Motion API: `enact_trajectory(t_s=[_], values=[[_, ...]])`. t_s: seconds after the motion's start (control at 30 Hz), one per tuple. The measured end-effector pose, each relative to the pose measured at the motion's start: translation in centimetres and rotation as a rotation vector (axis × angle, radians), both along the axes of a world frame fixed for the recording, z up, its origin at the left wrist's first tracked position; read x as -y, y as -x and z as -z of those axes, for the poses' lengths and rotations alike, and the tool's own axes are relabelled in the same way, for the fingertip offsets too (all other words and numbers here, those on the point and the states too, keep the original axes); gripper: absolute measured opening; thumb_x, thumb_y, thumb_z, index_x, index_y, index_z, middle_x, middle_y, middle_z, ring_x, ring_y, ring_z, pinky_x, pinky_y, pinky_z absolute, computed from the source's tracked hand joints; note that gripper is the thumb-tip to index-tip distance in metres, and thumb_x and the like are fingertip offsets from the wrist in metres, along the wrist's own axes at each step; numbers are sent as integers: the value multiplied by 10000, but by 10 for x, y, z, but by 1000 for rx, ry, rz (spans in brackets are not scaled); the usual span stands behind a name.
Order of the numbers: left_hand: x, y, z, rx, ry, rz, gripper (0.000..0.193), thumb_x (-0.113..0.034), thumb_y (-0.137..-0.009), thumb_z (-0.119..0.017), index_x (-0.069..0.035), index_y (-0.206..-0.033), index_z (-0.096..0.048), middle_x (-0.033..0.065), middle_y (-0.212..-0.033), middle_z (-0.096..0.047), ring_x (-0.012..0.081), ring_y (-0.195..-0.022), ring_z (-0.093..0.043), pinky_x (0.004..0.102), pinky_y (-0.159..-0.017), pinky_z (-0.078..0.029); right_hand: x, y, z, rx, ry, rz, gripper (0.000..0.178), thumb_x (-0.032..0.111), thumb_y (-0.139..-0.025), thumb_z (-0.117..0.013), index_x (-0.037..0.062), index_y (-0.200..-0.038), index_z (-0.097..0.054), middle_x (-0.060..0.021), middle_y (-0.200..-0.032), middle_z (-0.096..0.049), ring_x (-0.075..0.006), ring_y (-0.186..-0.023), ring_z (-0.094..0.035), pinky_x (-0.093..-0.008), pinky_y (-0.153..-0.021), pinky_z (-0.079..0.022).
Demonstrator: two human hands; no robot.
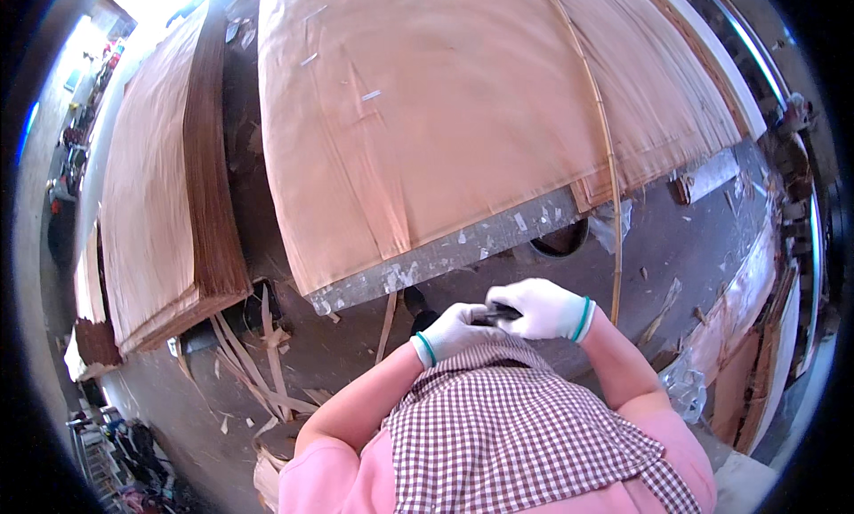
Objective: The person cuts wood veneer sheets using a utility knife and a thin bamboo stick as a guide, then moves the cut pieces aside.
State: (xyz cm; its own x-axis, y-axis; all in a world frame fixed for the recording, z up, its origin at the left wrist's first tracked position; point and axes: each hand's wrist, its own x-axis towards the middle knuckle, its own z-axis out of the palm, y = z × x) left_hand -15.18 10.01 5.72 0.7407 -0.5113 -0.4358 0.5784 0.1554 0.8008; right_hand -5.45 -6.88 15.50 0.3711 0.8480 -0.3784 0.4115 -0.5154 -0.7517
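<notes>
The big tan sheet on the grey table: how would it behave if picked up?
The sheet would likely be floppy, since creases and ripples run through it. It may tear easily, perhaps along the long lines near its white strips. Its edge looks thin over the table, so it is probably light for its size.

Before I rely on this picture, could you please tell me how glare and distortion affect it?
Head view: glare washes the upper left corner white; head view: the thin pole looks bowed, and the picture darkens to black at its rim; head view: the dark item between the left hand and right hand is too small to identify.
</notes>
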Motion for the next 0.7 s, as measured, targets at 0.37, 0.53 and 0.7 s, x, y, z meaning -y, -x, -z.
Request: enact_trajectory(t_s=[0.37,0.53,0.7], values=[[-92,-13,22,-52,3,-947,135,-86,-911,-592,-8,-979,-680,0,-872,-665,47,-723,-576,198,-642,-466,-93,-15,59,-719,-126,588,329,228,-868,-661,13,-1108,-591,7,-726,-569,-65,-550,-508,-212,-481,-407],[-113,-14,24,-22,-129,-1207,231,-1,-872,-610,-13,-1102,-625,-19,-825,-615,49,-653,-548,188,-592,-472,-119,-51,72,-585,-50,465,155,167,-857,-648,25,-920,-647,-4,-700,-589,-83,-562,-501,-248,-542,-425],[-117,-14,39,374,-727,-1466,563,14,-870,-540,-24,-1399,-350,149,-1278,-491,215,-1196,-462,348,-1034,-337,-158,-83,115,-334,-8,321,179,188,-814,-663,12,-841,-642,-64,-723,-632,-142,-669,-572,-299,-645,-462]])
